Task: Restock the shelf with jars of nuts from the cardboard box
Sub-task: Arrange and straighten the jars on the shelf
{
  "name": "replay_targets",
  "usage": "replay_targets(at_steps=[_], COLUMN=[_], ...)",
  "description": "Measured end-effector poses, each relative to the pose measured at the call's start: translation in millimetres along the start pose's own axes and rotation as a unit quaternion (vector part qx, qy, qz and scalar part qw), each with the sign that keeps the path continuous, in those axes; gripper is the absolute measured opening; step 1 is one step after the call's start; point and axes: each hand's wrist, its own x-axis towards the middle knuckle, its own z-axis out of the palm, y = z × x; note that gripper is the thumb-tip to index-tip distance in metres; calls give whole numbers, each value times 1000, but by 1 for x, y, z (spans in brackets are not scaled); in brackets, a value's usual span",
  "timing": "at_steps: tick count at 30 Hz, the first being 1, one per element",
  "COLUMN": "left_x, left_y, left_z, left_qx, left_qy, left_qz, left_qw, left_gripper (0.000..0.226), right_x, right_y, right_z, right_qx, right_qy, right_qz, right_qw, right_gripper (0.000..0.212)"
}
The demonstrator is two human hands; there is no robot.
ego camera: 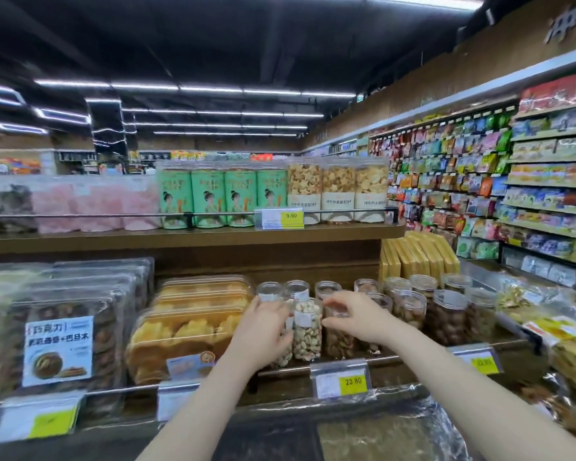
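Clear plastic jars of nuts stand in rows on the lower wooden shelf (280,377). A jar of pale nuts (308,331) stands at the front, between my hands. My left hand (263,331) wraps around a jar just left of it, mostly hiding that jar. My right hand (356,319) pinches the top of a jar of darker nuts (338,341) on its right side. More jars (409,307) fill the shelf further right and behind. The cardboard box is out of view.
Trays of yellow pastries (187,334) and packs of dark cookies (67,327) sit to the left. A metal rail with a price tag (341,380) runs along the shelf front. Green tins (210,197) stand on the upper shelf. Snack shelves (479,181) line the right wall.
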Motion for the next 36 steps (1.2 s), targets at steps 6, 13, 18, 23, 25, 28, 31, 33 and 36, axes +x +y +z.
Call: replay_targets(at_steps=[6, 13, 18, 23, 25, 28, 31, 33, 36], left_x=[21, 21, 23, 27, 28, 27, 29, 29, 29], left_y=[-5, -7, -10, -11, -10, -21, -60, -80, -86], left_z=[29, 17, 15, 7, 4, -5, -15, -16, -8], left_qx=[94, 31, 53, 49, 50, 13, -52, -59, -28], left_qy=[-36, -37, -70, -85, -97, -78, -21, -29, -35], left_qz=[-21, -34, -28, -41, -34, -44, -106, -146, -149], left_qw=[995, 998, 996, 994, 993, 996, 993, 987, 988], left_gripper=[60, 34, 39, 16, 16, 31, 36, 43, 49], right_x=[52, 67, 65, 66, 68, 72, 84, 97, 129], right_y=[14, 39, 34, 36, 37, 36, 26, 13, -2], right_z=[35, 36, 29, 35, 35, 32, 33, 39, 59], right_qx=[-111, -19, 2, -3, -6, 5, 42, 29, 9], right_qy=[-9, -48, -58, -52, -64, -62, -18, 12, 9], right_qz=[-40, -77, -71, -72, -71, -62, -53, -51, -48], right_qw=[993, 996, 996, 996, 995, 996, 998, 998, 999], right_gripper=[50, 30, 37, 35, 36, 42, 43, 40, 42])
